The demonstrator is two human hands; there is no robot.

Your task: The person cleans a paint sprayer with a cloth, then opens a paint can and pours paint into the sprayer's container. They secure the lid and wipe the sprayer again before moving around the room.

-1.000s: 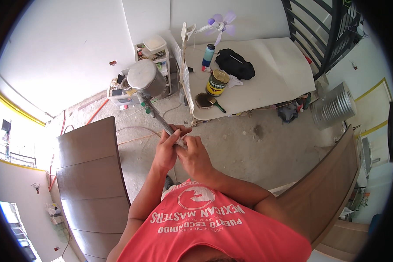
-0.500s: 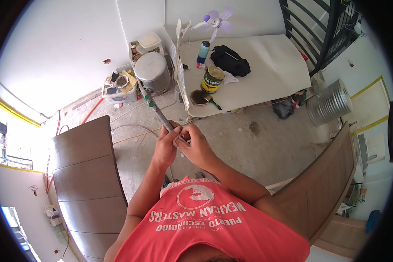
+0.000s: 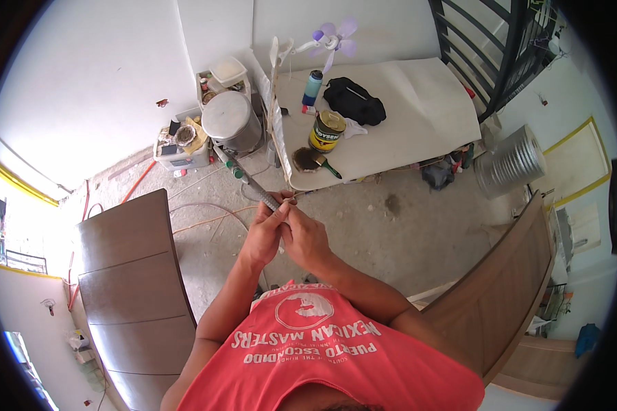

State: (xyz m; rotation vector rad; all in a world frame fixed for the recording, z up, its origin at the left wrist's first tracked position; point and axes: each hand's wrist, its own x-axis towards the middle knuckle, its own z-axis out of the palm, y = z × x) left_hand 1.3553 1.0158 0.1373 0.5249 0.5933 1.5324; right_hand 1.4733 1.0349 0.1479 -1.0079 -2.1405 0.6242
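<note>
A grey textured tube (image 3: 258,193) with green bands slants away from me toward the upper left. My left hand (image 3: 260,238) is wrapped round its near end, thumb on top. Pressed up against it, my right hand (image 3: 304,236) has its fingers closed at the same end. A small pale bit shows between the fingertips, too small to name. Beyond them stands a white board table (image 3: 425,103), bearing an open paint can (image 3: 327,132) and a green-handled paintbrush (image 3: 328,166) that lies by a round lid with dark residue.
Dark brown panels stand at left (image 3: 134,274) and right (image 3: 493,301). A lidded metal drum (image 3: 232,120) and a cluttered plastic bin (image 3: 182,144) are by the wall. Cords cross the concrete floor. A blue bottle (image 3: 312,88), black bag (image 3: 354,101) and purple fan (image 3: 337,42) are at the table.
My right hand has turned and closed in against my left, its fingers now round the tube's end area. The view has shifted slightly, so the surroundings sit a little further left.
</note>
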